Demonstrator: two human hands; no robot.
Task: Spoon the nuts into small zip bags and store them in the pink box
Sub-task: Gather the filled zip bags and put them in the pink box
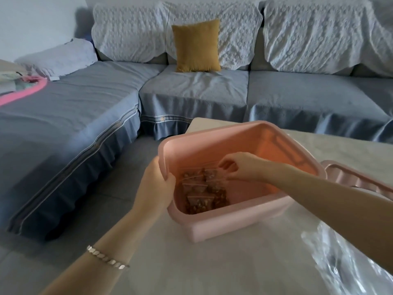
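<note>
Gripping the pink box (234, 222) by its left rim, the left hand (156, 186) has its thumb hooked over the edge and its fingers wrapped round the outer wall. A bracelet (106, 257) circles that forearm. The right hand (240, 167) reaches down inside the box, fingers curled, and pinches the top strip of a zip bag (210, 174). This bag lies among the other filled bags of nuts (202, 199), which are clustered on the box floor towards its left end. The box sits on a pale table (212, 269) with a pink lid (357, 182) just beside it on the right. Crinkled clear plastic (344, 258) lies nearer, at the right edge. Beyond the table stands a grey-blue sofa (191, 92) bearing a mustard cushion (196, 45).
</note>
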